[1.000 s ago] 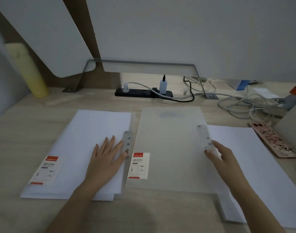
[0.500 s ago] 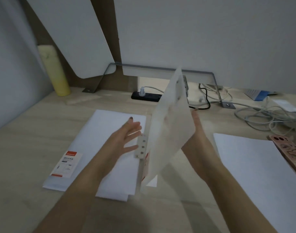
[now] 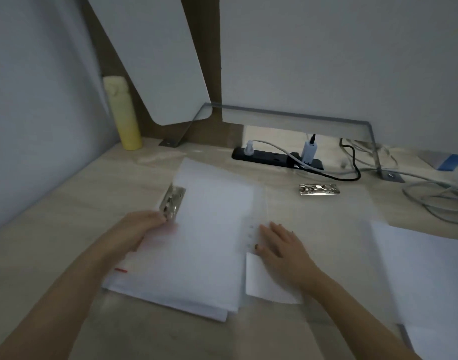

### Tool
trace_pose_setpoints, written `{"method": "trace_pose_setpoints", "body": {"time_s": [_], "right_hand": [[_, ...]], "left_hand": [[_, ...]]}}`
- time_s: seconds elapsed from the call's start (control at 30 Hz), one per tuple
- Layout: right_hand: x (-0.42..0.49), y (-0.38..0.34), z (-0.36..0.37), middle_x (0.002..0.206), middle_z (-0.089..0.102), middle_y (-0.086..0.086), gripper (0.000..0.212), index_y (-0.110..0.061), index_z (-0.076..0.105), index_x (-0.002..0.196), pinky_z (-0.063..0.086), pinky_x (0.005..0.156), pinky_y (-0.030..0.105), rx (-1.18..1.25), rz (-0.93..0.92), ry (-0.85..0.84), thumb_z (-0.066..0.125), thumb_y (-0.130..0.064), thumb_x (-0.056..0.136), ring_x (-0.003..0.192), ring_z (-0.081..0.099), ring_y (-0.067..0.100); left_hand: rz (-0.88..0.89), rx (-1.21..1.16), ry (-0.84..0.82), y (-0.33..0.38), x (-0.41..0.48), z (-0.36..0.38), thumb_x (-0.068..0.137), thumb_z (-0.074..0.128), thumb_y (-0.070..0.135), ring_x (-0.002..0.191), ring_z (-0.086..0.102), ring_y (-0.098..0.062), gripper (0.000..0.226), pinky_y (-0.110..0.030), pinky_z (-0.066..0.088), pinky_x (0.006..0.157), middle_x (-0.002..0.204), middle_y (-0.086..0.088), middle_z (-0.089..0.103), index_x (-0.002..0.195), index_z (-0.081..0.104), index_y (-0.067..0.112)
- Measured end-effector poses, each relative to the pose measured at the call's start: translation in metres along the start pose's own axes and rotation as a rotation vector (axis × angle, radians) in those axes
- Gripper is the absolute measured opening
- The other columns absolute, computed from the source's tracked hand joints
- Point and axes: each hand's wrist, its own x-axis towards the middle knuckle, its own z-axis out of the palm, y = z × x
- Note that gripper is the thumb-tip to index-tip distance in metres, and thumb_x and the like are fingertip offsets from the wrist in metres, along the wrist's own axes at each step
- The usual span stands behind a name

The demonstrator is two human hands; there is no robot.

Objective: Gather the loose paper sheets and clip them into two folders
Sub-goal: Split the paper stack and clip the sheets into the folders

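A translucent folder (image 3: 321, 229) lies opened flat in the middle of the desk, with a metal clip (image 3: 319, 190) at the top of its right panel. Its cover (image 3: 209, 229) is turned over to the left and lies on a white paper stack (image 3: 170, 294). A second metal clip (image 3: 172, 203) sits at the cover's left edge. My left hand (image 3: 142, 229) holds that edge just below the clip. My right hand (image 3: 282, 245) rests flat on the folder beside its spine, over a small white slip (image 3: 269, 284). Another stack of white sheets (image 3: 428, 271) lies at the right.
A yellow bottle (image 3: 124, 115) stands at the back left. A black power strip (image 3: 274, 158) with plugs, and grey cables (image 3: 435, 201), run along the back and right. White panels and a metal bracket (image 3: 300, 118) rise behind the desk.
The folder cover, flat a second ago and upright half a second ago, now lies turned over to the left. My left hand took its clip edge; my right hand came down on the folder.
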Motion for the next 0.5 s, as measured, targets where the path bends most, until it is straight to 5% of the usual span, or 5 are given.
{"method": "trace_pose_setpoints", "body": {"time_s": [0.07,0.2,0.3,0.4,0.5], "right_hand": [[-0.004,0.009,0.008,0.159,0.009,-0.006,0.122,-0.032,0.015,0.148,-0.005,0.116,0.027,-0.103,-0.001,0.099,-0.03,-0.083,0.047,0.146,0.003,0.009],[-0.01,0.004,0.023,0.159,0.0,-0.007,0.1,-0.038,-0.008,0.142,-0.01,0.115,0.03,-0.112,0.001,0.155,-0.034,-0.076,0.053,0.146,-0.006,0.009],[-0.009,-0.016,0.032,0.158,-0.008,-0.008,0.092,-0.042,-0.02,0.134,-0.013,0.115,0.034,-0.108,0.017,0.129,-0.039,-0.074,0.049,0.145,-0.013,0.01],[-0.005,-0.035,0.044,0.159,-0.009,-0.005,0.095,-0.038,-0.021,0.135,-0.015,0.114,0.034,-0.1,-0.01,0.135,-0.04,-0.072,0.049,0.145,-0.014,0.012],[-0.003,-0.044,0.05,0.159,-0.008,-0.001,0.105,-0.032,-0.014,0.144,-0.02,0.108,0.032,-0.135,-0.022,0.162,-0.042,-0.07,0.05,0.146,-0.012,0.015]], "left_hand": [[-0.015,0.102,0.065,-0.025,0.002,0.007,0.087,0.058,0.037,0.053,0.049,-0.01,0.025,-0.022,0.035,0.047,0.066,0.001,0.056,0.092,0.067,0.014],[0.159,0.076,0.22,-0.043,0.005,0.016,0.093,0.054,0.02,0.076,0.051,0.0,0.012,-0.003,0.036,0.058,0.087,0.005,0.061,0.093,0.063,0.013],[0.146,0.118,0.251,-0.044,0.014,0.002,0.092,0.055,0.021,0.077,0.051,-0.004,0.011,-0.005,0.035,0.061,0.086,0.006,0.061,0.09,0.063,0.015],[0.045,0.075,0.194,-0.038,0.021,-0.025,0.091,0.056,0.022,0.078,0.055,-0.012,0.014,-0.019,0.038,0.065,0.093,-0.004,0.064,0.092,0.066,0.012],[-0.074,-0.083,0.078,-0.03,0.022,-0.041,0.091,0.057,0.024,0.062,0.063,-0.012,0.019,-0.018,0.044,0.049,0.091,-0.01,0.067,0.096,0.067,0.01]]}}
